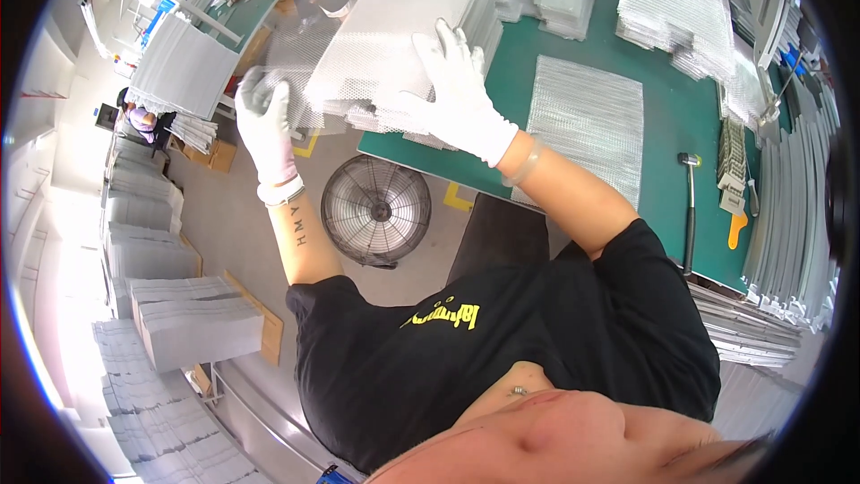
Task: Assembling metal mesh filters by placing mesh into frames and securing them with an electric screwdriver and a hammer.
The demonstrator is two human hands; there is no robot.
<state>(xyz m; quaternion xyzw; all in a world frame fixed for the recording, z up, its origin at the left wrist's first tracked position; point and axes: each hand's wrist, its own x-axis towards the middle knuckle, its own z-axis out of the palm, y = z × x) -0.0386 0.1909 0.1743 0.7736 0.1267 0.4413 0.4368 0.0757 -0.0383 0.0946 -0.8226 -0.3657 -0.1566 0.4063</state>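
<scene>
Head view: gloved left hand (266, 125) and right hand (461, 94) grip a silvery perforated sheet (394, 36) above the green table (681, 116).

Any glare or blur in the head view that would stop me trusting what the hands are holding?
Head view: the far left is washed out white; the clear bag by the left hand is hazy; the right hand on the mesh sheet stack is sharp; table edges bend.
</scene>
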